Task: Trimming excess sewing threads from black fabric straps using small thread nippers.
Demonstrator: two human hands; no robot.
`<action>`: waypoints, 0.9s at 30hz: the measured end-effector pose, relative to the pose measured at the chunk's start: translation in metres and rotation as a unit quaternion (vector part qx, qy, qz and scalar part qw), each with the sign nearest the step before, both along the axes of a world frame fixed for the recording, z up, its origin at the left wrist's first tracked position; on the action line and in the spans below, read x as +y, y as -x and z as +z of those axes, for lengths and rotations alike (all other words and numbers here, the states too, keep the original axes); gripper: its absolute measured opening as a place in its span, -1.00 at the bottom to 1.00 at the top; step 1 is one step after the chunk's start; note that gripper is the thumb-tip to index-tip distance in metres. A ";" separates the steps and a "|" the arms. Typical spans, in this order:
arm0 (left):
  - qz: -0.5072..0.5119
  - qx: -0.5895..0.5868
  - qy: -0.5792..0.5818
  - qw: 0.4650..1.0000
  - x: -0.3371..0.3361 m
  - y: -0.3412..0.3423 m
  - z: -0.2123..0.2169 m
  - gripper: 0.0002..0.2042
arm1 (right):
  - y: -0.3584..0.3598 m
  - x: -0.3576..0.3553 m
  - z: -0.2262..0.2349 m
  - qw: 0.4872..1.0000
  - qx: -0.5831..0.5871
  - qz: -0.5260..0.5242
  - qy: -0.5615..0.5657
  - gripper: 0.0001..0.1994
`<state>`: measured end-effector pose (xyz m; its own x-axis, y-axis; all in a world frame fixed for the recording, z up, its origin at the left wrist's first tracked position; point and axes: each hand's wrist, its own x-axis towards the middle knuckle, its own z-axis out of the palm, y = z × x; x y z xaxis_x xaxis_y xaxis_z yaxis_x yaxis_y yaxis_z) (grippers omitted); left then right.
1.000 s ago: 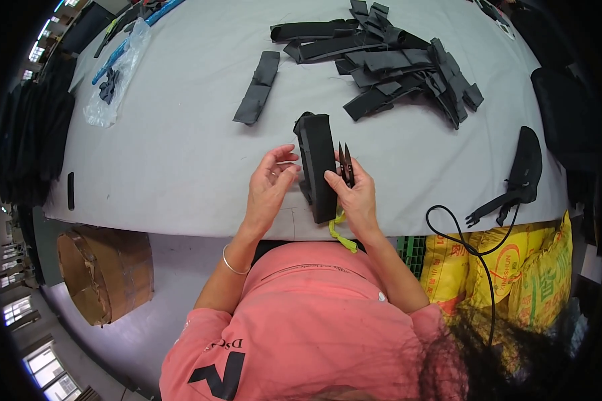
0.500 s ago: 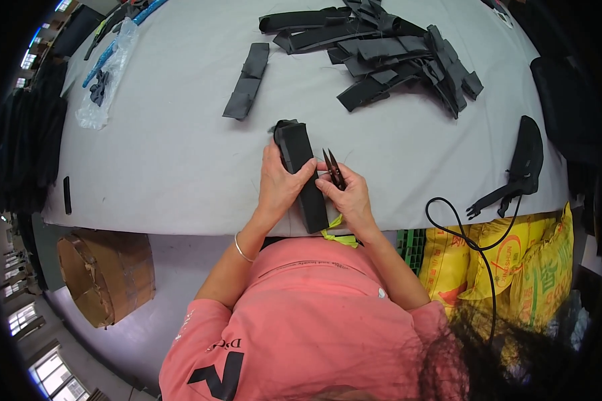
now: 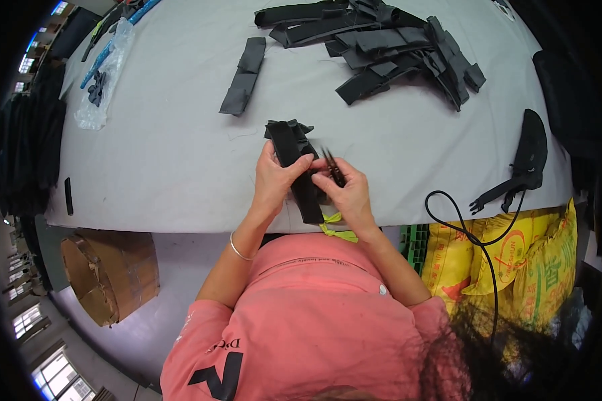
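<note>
My left hand grips a long black fabric strip with folded flaps near the table's front edge, its thumb lying across the front. Thread snips with a dark handle and pointed blades rest in my right hand, blades pointing away from me. The right fingertips touch the strip's right side as well. Yellow-green ribbon hangs by the strip's lower end. A single similar black strip lies beyond my hands, and a pile of black strips is heaped at the far right.
A grey cloth covers the table. On its right lie a black sheath-like piece and a black cord; a clear plastic bag is at far left. Below are a cardboard box and yellow sacks.
The black strip has turned in my left hand, so its folded flaps now show at the top and right side. The snips have tilted slightly and stay in my right hand.
</note>
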<state>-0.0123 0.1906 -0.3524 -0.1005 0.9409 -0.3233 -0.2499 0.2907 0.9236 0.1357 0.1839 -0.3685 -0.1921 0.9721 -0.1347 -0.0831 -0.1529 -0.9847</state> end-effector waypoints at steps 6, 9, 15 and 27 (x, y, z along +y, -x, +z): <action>-0.047 0.011 0.004 0.999 -0.005 0.002 0.006 -0.65 | -0.038 0.004 0.017 0.971 -0.237 -0.012 -0.035 -0.58; -0.080 0.029 -0.003 0.996 -0.008 0.004 0.003 -0.62 | -0.050 -0.001 0.024 0.963 -0.258 0.007 -0.075 -0.69; -0.091 0.036 -0.014 0.995 -0.010 0.003 0.004 -0.59 | -0.054 -0.008 0.018 0.907 -0.362 0.066 -0.204 -0.84; -0.117 0.100 0.018 0.988 -0.011 0.007 -0.001 -0.54 | -0.043 0.000 0.014 0.843 -0.445 0.079 -0.292 -0.86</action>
<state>-0.0188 0.1794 -0.3536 0.0525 0.9346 -0.3517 0.0138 0.3515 0.9361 0.1788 0.1837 -0.3543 -0.4008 0.8942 0.1995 0.7042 0.4400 -0.5572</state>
